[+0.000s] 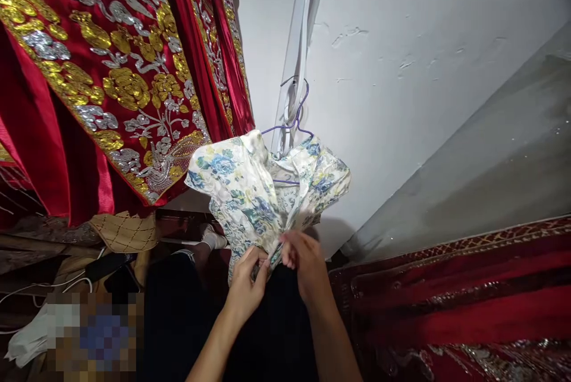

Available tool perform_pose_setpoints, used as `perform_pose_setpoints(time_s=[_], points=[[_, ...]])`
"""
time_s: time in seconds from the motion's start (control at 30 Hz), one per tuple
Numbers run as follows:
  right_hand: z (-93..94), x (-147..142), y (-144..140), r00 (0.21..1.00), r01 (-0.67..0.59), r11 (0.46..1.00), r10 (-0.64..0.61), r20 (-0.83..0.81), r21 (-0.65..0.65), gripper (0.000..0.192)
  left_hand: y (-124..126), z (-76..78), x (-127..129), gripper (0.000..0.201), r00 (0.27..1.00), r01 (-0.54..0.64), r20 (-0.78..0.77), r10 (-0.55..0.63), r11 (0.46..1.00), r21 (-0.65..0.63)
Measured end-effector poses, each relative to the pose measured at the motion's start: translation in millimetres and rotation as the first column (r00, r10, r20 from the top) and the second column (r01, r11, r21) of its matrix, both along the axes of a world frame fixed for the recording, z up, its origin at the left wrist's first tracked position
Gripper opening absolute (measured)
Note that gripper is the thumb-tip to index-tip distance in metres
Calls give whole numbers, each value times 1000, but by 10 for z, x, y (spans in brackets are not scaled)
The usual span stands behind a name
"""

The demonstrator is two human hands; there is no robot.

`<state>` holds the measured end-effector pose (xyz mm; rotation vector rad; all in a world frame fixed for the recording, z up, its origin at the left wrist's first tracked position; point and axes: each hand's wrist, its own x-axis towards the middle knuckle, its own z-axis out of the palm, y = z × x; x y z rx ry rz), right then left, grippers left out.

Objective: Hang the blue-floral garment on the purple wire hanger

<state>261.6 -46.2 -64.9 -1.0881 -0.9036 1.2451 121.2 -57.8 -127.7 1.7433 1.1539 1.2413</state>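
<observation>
Floral garment hangs vertically; collar up.

The purple wire hanger was mostly hidden inside the cream blue-flowered satin garment. A pixelated patch obscured things at lower left. Both forearms ran off the bottom edge.

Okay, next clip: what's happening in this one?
A person is working on a floral garment, cream with blue flowers, that hangs on a purple hanger against a white wall. Both hands meet at its lower edge: the left hand and the right hand pinch the fabric close together, fingers on the cloth. A red robe with gold and silver embroidery hangs to the left, and more red embroidered fabric lies at lower right.
</observation>
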Motion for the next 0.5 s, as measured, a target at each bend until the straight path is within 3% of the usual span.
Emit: perform_pose_setpoints(time_s=[0.1, 0.27, 0.4, 0.5], points=[[391, 153, 317, 999, 44, 995, -43, -17, 84, 32, 50, 13, -78, 19, 997, 46, -68, -47, 999, -9], [1033, 299, 869, 995, 19, 976, 3, -98, 216, 26, 180, -6, -230, 21, 977, 150, -154, -145, 988, 22], [1127, 250, 980, 999, -11, 968, 22, -43, 253, 25, 285, -13, -330, 25, 967, 160, -203, -156, 987, -1], [1045, 150, 873, 994, -52, 950, 20, 103, 308, 26, 373, 176, -364, 26, 959, 174, -226, -168, 985, 5]])
